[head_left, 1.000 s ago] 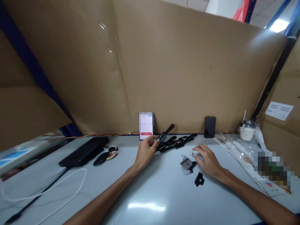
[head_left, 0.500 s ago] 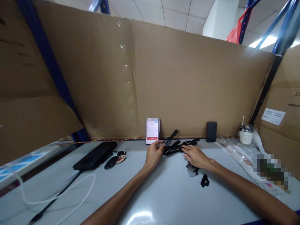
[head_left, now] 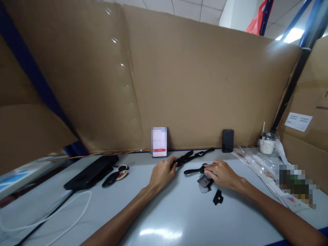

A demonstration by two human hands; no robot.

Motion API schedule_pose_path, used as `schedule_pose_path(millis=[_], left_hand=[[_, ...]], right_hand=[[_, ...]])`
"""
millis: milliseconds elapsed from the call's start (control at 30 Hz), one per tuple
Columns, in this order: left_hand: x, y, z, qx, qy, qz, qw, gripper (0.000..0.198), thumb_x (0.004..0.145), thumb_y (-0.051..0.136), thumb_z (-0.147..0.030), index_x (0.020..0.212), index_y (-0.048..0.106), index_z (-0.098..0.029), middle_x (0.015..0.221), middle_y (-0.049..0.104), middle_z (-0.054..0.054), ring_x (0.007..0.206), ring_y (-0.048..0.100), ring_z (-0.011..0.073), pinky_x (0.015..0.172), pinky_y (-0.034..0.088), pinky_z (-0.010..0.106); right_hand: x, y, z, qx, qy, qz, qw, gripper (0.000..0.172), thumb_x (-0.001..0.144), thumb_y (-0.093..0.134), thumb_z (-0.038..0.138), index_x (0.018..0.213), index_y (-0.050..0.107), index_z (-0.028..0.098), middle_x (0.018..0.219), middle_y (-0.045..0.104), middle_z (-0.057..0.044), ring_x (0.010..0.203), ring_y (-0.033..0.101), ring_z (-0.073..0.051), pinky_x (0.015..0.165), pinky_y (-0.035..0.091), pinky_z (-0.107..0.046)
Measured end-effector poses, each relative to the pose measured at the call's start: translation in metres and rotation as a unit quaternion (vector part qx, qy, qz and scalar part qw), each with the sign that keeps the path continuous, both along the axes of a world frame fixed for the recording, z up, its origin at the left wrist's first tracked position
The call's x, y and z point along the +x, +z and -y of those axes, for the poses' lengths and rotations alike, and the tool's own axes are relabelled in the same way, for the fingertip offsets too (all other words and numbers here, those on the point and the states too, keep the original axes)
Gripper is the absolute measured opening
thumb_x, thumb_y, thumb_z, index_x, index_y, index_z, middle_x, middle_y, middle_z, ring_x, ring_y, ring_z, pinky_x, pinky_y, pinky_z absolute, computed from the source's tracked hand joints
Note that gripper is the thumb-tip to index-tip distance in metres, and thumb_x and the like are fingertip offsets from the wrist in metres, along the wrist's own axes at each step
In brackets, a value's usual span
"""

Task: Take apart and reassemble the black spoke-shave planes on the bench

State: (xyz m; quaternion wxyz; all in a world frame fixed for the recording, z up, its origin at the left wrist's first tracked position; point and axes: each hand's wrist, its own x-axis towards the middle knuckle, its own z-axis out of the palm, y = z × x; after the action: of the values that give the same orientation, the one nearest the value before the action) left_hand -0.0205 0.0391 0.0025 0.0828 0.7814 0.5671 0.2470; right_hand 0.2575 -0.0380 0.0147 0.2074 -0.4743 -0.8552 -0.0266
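My left hand (head_left: 162, 172) is closed, its fingertips on the near end of a small pile of black two-handled tools (head_left: 182, 160) that look like spokeshaves. Which one it grips is partly hidden by the fingers. Another black tool of this pile (head_left: 202, 153), with a white mark at its middle, points back to the right. My right hand (head_left: 220, 173) pinches a separate black spokeshave (head_left: 194, 171), one handle sticking out leftward. Just below it lie several thin grey plates (head_left: 204, 183), overlapping. A flat black plate with a hole (head_left: 218, 197) rests nearer me.
A lit phone (head_left: 159, 143) and a dark phone (head_left: 228, 140) lean against the cardboard wall (head_left: 179, 85). A black box with a cable (head_left: 92, 172) and keys (head_left: 111, 178) lie left. Plastic bags (head_left: 256, 164) and a cup (head_left: 266, 146) stand right.
The spokeshave that my left hand held up is no longer there; one now lies under my right hand, nearer me. My left hand has lowered onto the pile. The view has shifted slightly.
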Motion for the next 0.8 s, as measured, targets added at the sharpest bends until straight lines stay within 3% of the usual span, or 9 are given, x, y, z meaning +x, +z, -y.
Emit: schedule_pose_path(millis=[67,167,300,433,533,600,667,733,800], left_hand=[[0.001,0.002,0.002,-0.002,-0.007,-0.040,0.999,0.030,0.098,0.052,-0.027,0.120,0.072,-0.023,0.094,0.081,0.009,0.088,0.074,0.0287,0.066,0.039,0.029],[0.004,0.004,0.005,-0.005,-0.016,-0.084,0.996,0.035,0.101,0.048,-0.030,0.126,0.070,-0.022,0.096,0.081,0.009,0.090,0.074,0.0291,0.067,0.041,0.030],[0.005,0.005,0.008,0.003,-0.021,-0.135,0.991,0.037,0.101,0.047,-0.030,0.129,0.070,-0.021,0.099,0.080,0.011,0.089,0.074,0.0295,0.068,0.044,0.031],[0.006,0.004,0.009,0.019,-0.038,-0.174,0.984,0.034,0.102,0.045,-0.030,0.115,0.074,-0.019,0.111,0.075,0.012,0.097,0.071,0.0284,0.073,0.049,0.032],[0.007,0.002,0.010,0.056,-0.045,-0.172,0.982,0.037,0.103,0.041,-0.030,0.119,0.073,-0.017,0.112,0.070,0.014,0.106,0.067,0.0309,0.076,0.051,0.035],[0.007,0.001,0.012,0.107,-0.059,-0.140,0.983,0.038,0.104,0.040,-0.030,0.120,0.072,-0.016,0.108,0.068,0.013,0.105,0.065,0.0310,0.077,0.052,0.037],[0.009,-0.001,0.015,0.155,-0.093,-0.091,0.979,0.036,0.104,0.041,-0.030,0.115,0.073,-0.016,0.103,0.066,0.012,0.099,0.065,0.0290,0.078,0.053,0.038],[0.012,-0.004,0.020,0.179,-0.140,-0.044,0.973,0.033,0.105,0.042,-0.030,0.111,0.072,-0.017,0.100,0.066,0.010,0.095,0.065,0.0264,0.079,0.053,0.037],[0.017,-0.006,0.025,0.188,-0.190,-0.009,0.964,0.031,0.105,0.042,-0.028,0.111,0.071,-0.018,0.099,0.065,0.009,0.094,0.064,0.0250,0.080,0.054,0.037]], right_hand=[[0.003,0.003,0.000,0.005,-0.038,-0.021,0.999,0.033,0.108,0.046,0.026,0.100,0.077,0.023,0.099,0.079,-0.004,0.088,0.070,-0.021,0.082,0.050,-0.033],[0.007,0.004,-0.002,0.005,-0.113,-0.033,0.993,0.030,0.105,0.046,0.019,0.106,0.076,0.019,0.103,0.077,-0.007,0.099,0.068,-0.022,0.087,0.049,-0.033],[0.012,0.004,-0.005,-0.029,-0.123,-0.009,0.992,0.019,0.095,0.062,0.016,0.107,0.076,0.016,0.108,0.074,-0.011,0.109,0.062,-0.026,0.093,0.046,-0.034],[0.021,0.018,-0.002,-0.066,-0.141,0.006,0.988,0.023,0.096,0.054,0.012,0.100,0.076,0.014,0.100,0.072,-0.013,0.100,0.064,-0.025,0.088,0.045,-0.034],[0.028,0.039,0.010,-0.124,-0.093,0.023,0.988,0.025,0.089,0.068,0.020,0.112,0.075,0.021,0.100,0.071,-0.006,0.091,0.065,-0.022,0.078,0.045,-0.028],[0.030,0.050,0.021,-0.218,-0.017,0.048,0.975,0.061,0.076,0.084,0.028,0.134,0.066,0.027,0.114,0.067,-0.005,0.094,0.065,-0.021,0.075,0.047,-0.026],[0.027,0.054,0.030,-0.292,0.027,0.067,0.954,0.079,0.068,0.089,0.029,0.142,0.060,0.030,0.122,0.062,-0.006,0.099,0.065,-0.023,0.077,0.049,-0.027],[0.018,0.049,0.035,-0.307,0.018,0.071,0.949,0.071,0.069,0.088,0.029,0.136,0.063,0.027,0.122,0.060,-0.007,0.103,0.064,-0.026,0.082,0.050,-0.030],[0.006,0.035,0.036,-0.275,-0.008,0.054,0.960,0.055,0.076,0.083,0.031,0.128,0.068,0.021,0.120,0.061,-0.011,0.106,0.064,-0.029,0.089,0.051,-0.035]])
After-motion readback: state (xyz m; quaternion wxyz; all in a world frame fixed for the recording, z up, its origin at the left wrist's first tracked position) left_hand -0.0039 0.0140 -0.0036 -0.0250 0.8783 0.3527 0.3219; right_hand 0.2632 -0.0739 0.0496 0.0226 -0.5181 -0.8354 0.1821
